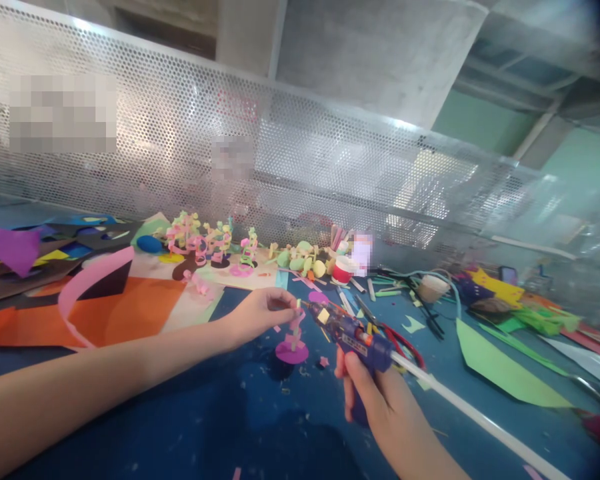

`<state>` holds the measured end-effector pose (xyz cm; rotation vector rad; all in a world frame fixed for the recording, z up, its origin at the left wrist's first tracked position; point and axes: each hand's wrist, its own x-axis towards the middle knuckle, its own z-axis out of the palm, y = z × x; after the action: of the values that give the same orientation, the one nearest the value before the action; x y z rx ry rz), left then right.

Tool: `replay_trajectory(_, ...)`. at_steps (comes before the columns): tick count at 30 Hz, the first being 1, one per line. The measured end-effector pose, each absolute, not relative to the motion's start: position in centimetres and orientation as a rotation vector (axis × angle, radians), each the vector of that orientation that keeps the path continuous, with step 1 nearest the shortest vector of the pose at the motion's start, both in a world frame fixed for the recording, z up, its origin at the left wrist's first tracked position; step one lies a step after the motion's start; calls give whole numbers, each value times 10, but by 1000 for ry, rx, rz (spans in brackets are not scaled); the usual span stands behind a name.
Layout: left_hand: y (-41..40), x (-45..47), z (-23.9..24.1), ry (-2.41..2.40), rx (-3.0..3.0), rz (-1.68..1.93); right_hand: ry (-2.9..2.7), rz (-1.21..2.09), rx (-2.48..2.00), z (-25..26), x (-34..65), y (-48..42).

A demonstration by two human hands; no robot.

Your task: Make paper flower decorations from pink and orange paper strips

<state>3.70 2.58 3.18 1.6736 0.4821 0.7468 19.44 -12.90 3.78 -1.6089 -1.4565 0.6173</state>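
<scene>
In my right hand is a blue hot glue gun, gripped round its handle, with a long white glue stick out of its back. Its nozzle points left, close to the top of a small paper figure in pink and pale green. That figure stands upright on a round purple base. My left hand pinches at the figure's top with thumb and forefinger, near a tiny pale green piece. Whether nozzle and paper touch, I cannot tell.
Several similar paper figures stand at the back by a perforated metal screen. Orange felt-like sheets lie left. Red-handled scissors sit behind the glue gun. A green sheet and scraps lie right, near a paper cup.
</scene>
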Motion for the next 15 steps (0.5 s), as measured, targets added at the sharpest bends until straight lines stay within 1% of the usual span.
replay_trajectory(11, 28, 37, 31, 500, 1701, 757, -1457, 592, -1663, 40, 204, -132)
replay_trajectory(14, 28, 36, 30, 512, 1713, 753, -1392, 507, -1786, 45, 229, -139)
replay_trajectory(15, 29, 36, 30, 521, 1717, 755, -1354, 419, -1872, 46, 242, -143)
